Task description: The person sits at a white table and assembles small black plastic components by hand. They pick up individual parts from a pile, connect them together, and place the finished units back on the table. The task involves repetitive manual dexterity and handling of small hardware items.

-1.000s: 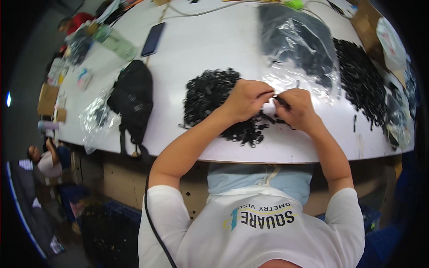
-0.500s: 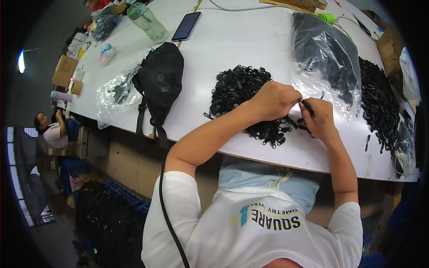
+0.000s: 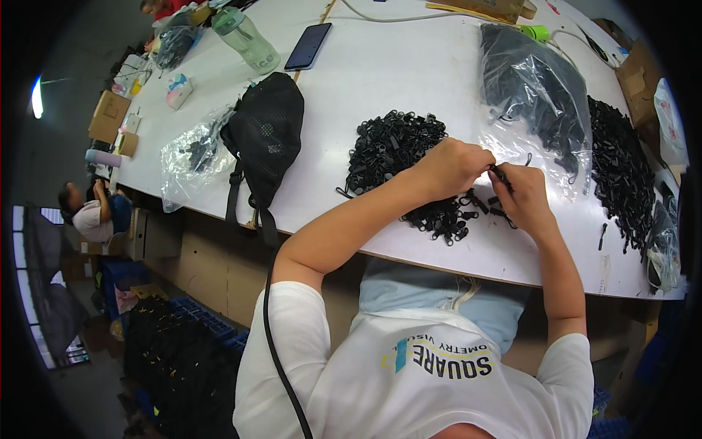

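Over the white tabletop my two hands meet fingertip to fingertip. My right hand [image 3: 526,199] is closed in a pinch on a small black zipper pull [image 3: 500,175]. My left hand [image 3: 459,170] is also closed, its thumb and fingertips at the upper end of that pull; whatever it grips there is too small to make out. Partly under my left wrist lies a heap of black zipper pulls [image 3: 391,146] with looped ends. A few loose pulls [image 3: 499,211] lie on the table beneath my hands.
A clear plastic bag [image 3: 537,95] of black pieces lies beyond my right hand, beside a long black pile [image 3: 621,168]. Leftward are a black mesh bag [image 3: 267,132], another plastic bag [image 3: 191,164], a phone [image 3: 308,46] and a green bottle [image 3: 247,40]. Other people sit farther left.
My hands stay together at nearly the same spot, with only small finger movement around the zipper pull. The whole view has shifted slightly.
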Available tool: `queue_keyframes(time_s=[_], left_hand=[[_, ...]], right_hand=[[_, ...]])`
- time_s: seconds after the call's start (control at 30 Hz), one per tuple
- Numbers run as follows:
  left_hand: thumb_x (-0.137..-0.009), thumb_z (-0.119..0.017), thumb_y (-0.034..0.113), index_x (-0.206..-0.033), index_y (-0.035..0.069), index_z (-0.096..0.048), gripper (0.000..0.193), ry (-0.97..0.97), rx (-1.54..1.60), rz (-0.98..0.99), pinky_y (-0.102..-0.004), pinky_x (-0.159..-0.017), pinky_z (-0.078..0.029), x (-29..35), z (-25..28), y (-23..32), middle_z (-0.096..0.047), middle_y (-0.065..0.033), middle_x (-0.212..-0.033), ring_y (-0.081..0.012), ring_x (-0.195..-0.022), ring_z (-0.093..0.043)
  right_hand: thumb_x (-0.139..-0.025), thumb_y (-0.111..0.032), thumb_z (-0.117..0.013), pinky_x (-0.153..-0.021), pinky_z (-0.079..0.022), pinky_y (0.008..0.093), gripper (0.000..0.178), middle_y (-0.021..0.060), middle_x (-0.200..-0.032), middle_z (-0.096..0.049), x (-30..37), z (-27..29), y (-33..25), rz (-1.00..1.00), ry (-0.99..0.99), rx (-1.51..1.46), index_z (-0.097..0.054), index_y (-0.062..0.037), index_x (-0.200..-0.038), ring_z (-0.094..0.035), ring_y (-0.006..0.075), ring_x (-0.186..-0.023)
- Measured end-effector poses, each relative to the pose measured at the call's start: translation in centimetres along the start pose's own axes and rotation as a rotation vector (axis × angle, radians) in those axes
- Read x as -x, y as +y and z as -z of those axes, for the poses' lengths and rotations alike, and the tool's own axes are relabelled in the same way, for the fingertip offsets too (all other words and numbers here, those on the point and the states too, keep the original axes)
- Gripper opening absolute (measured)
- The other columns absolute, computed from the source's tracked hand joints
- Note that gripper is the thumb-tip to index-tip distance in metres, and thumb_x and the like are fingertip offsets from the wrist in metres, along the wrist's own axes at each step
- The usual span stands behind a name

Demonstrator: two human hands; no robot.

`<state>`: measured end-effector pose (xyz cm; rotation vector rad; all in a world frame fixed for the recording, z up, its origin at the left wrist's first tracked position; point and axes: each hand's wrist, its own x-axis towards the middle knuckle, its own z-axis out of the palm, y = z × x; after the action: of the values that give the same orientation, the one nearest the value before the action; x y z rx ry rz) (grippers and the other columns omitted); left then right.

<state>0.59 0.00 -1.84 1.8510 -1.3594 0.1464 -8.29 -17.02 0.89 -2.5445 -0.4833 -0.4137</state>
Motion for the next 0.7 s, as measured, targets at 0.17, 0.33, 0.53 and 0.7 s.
queue_keyframes(time_s=[0.17, 0.33, 0.53, 0.7], left_hand=[[-0.075, -0.064, 0.001, -0.093, 0.001, -0.063, 0.018, 0.024, 0.117, -0.014, -0.0346, -0.063, -0.053, -0.3, 0.1, 0.9, -0.066, -0.0134, -0.083, -0.0296, -0.071, -0.065], [-0.076, -0.064, 0.001, -0.093, 0.0, -0.063, 0.017, 0.044, 0.098, -0.042, -0.0343, -0.062, -0.052, -0.2, 0.4, 1.0, -0.066, -0.0137, -0.083, -0.0285, -0.071, -0.065], [-0.082, -0.063, 0.004, -0.09, 0.0, -0.062, 0.009, 0.066, 0.338, 0.188, -0.0297, -0.064, -0.05, -0.6, 0.7, 0.6, -0.065, -0.0079, -0.08, -0.018, -0.069, -0.062], [-0.084, -0.066, 0.004, -0.089, 0.001, -0.06, 0.008, -0.013, 1.243, 0.363, -0.025, -0.077, -0.045, -0.5, -0.2, 1.7, -0.055, -0.0025, -0.09, -0.0084, -0.085, -0.053]], right_hand=[[-0.077, -0.009, -0.062, -0.054, -0.043, 0.0415, 0.008, 0.0136, -0.065, -0.059, 0.2, 0.0, 0.4, -0.039, -0.057, 0.045, -0.059, -0.0017, -0.081, -0.057, 0.0332, -0.058], [-0.078, -0.01, -0.062, -0.055, -0.043, 0.0424, 0.009, 0.0139, -0.066, -0.059, 0.2, 0.2, 0.2, -0.053, -0.076, 0.066, -0.058, -0.0019, -0.08, -0.058, 0.0334, -0.059], [-0.08, -0.01, -0.064, -0.048, -0.041, 0.0385, 0.016, 0.0134, -0.056, -0.055, 0.0, 0.0, 0.1, -0.062, 0.044, -0.016, -0.055, -0.0022, -0.069, -0.054, 0.0309, -0.048], [-0.07, -0.005, -0.069, -0.044, -0.039, 0.0343, 0.016, 0.0109, -0.053, -0.052, 0.2, 0.6, -0.6, -0.017, 0.095, -0.115, -0.054, -0.0021, -0.064, -0.051, 0.0262, -0.043]])
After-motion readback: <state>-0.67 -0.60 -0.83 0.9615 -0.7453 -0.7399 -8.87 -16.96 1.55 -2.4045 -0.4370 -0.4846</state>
